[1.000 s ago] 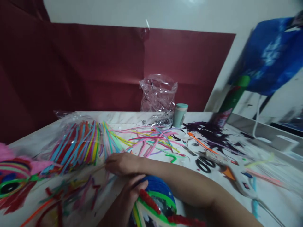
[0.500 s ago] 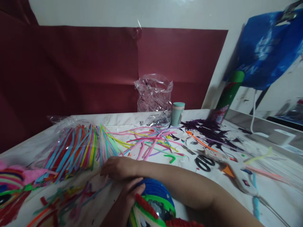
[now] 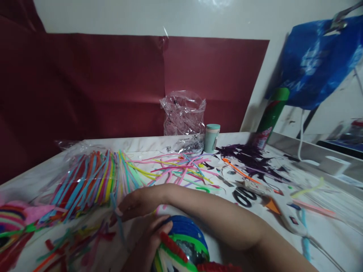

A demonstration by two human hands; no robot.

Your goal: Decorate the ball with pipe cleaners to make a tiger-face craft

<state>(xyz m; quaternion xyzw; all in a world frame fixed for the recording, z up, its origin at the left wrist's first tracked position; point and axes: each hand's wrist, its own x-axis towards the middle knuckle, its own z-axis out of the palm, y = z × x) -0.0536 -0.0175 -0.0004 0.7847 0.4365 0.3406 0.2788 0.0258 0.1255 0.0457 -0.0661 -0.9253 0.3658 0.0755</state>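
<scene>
My left hand (image 3: 160, 236) is closed on the side of a rounded craft piece (image 3: 188, 228), wrapped in blue and edged in green, with fuzzy red strips and a shiny dark patch. Its lower part is cut off by the frame. My right arm reaches across above it to the left. At its end, my right hand (image 3: 129, 206) is closed, with a light blue pipe cleaner (image 3: 115, 202) at its fingertips. Behind that hand lies a clear bag of many-coloured pipe cleaners (image 3: 93, 177). Cut pipe cleaner pieces (image 3: 82, 241) lie in front of it.
Loose pipe cleaners (image 3: 181, 166) spread over the mid-table. To the right lie scissors (image 3: 244, 195) and a glue gun (image 3: 286, 215) with its cord. A mint-green container (image 3: 211, 138), dark purple scraps (image 3: 249, 158) and a green can (image 3: 270, 119) stand or lie behind. A rainbow-striped piece (image 3: 13, 217) is at left.
My right hand has moved slightly left and down, and a light blue pipe cleaner now stands up at its fingers. My left hand keeps its hold on the craft piece.
</scene>
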